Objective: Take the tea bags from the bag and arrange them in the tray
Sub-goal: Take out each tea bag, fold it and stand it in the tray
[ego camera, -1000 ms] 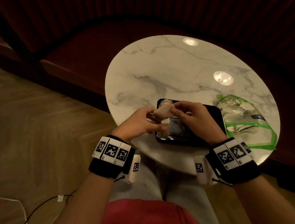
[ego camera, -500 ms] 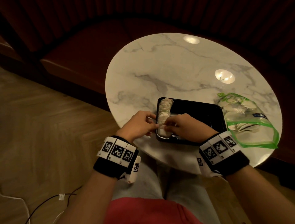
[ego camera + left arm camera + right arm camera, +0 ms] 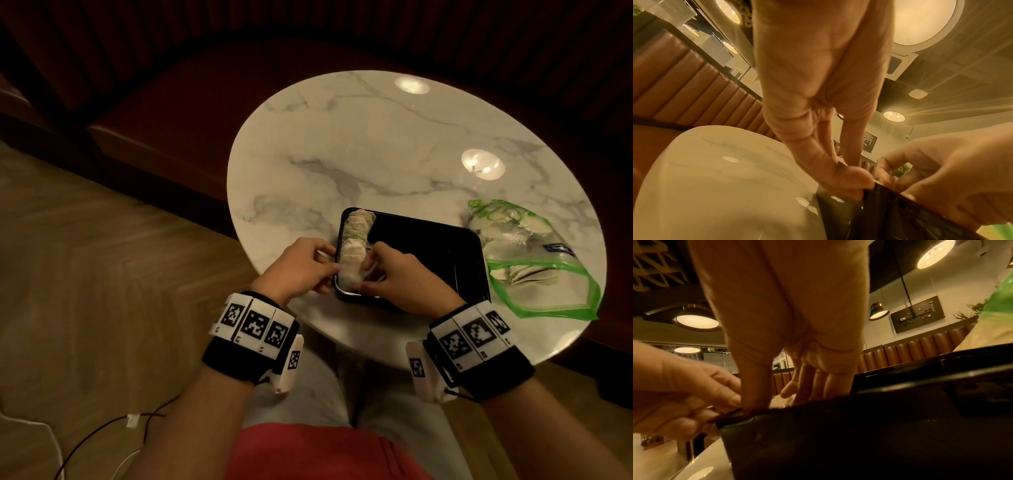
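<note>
Your left hand (image 3: pixel 301 265) and right hand (image 3: pixel 400 270) pinch 1 tea bag (image 3: pixel 349 270) (tray's (image 3: pixel 478 274) left edge); a rough release could topple the row (image 3: pixel 356 228).

The room is dim and warm-toned. Round ceiling lamps (image 3: pixel 920 21) glare in both wrist views and mirror as bright spots on the glossy round white marble table (image 3: pixel 342 154). The head view darkens toward its edges. Wrist views bend strongly at the borders, with near skin soft and blurred.
</note>
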`<action>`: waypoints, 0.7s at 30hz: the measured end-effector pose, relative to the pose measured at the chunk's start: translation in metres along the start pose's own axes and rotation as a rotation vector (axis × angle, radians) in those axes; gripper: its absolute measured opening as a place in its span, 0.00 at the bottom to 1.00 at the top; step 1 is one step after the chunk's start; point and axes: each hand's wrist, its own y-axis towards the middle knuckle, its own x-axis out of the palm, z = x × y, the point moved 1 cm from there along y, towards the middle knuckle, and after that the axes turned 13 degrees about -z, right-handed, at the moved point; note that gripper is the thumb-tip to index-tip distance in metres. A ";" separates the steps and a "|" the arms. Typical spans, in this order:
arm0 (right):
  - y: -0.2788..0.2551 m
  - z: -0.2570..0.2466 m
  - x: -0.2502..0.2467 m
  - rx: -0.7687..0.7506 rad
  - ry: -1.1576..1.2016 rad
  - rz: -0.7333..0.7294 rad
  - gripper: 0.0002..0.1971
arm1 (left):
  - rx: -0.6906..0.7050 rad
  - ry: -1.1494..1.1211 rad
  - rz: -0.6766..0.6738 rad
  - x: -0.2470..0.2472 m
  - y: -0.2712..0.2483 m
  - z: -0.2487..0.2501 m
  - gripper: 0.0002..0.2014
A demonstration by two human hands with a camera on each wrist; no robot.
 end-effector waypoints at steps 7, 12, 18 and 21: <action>0.012 0.000 0.016 -0.010 0.006 0.122 0.15 | -0.002 -0.017 0.017 0.003 0.003 -0.001 0.16; 0.012 0.001 0.021 0.003 0.018 0.229 0.15 | 0.010 -0.030 0.028 0.003 0.003 0.000 0.16; 0.011 0.000 0.015 -0.019 0.021 0.215 0.12 | 0.010 -0.032 0.049 0.002 0.003 0.000 0.15; 0.010 0.000 0.008 -0.009 0.005 0.210 0.08 | 0.012 -0.013 0.074 0.002 0.005 0.000 0.15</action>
